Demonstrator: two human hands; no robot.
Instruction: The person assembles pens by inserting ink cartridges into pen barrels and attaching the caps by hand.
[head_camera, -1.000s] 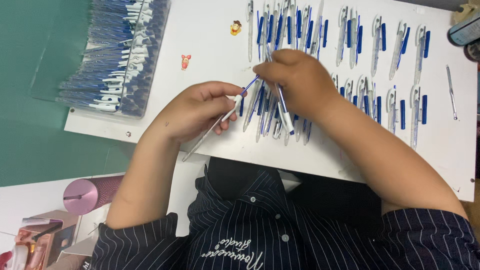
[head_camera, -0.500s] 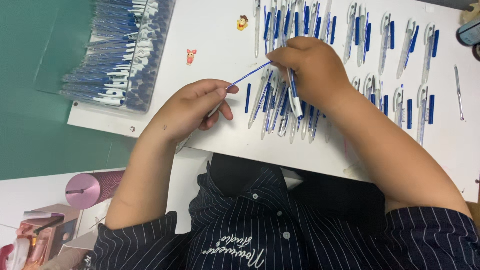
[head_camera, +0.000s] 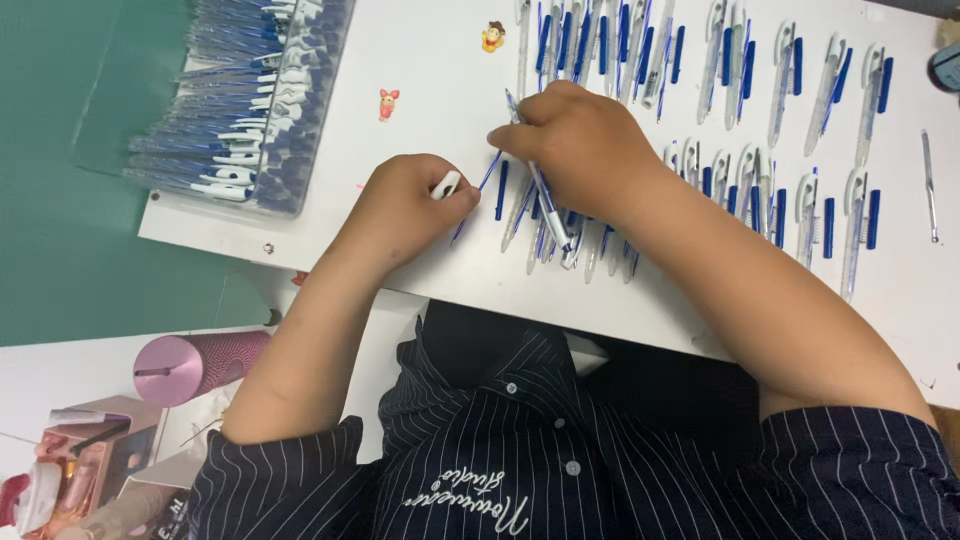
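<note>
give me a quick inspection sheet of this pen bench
surface: white board on a green mat.
job's things: pen barrels and blue refills in rows; clear tray of pens on the left.
clutter: two small cartoon stickers; pink tumbler; boxes at lower left.
hands: left hand pinches a white pen part; right hand holds a pen.
cables: nothing seen.
surroundings: dark striped shirt.

L hand (head_camera: 405, 205) grips white pen part (head_camera: 446, 184); R hand (head_camera: 580, 140) holds pen (head_camera: 537, 180) over pen rows (head_camera: 760, 180).
</note>
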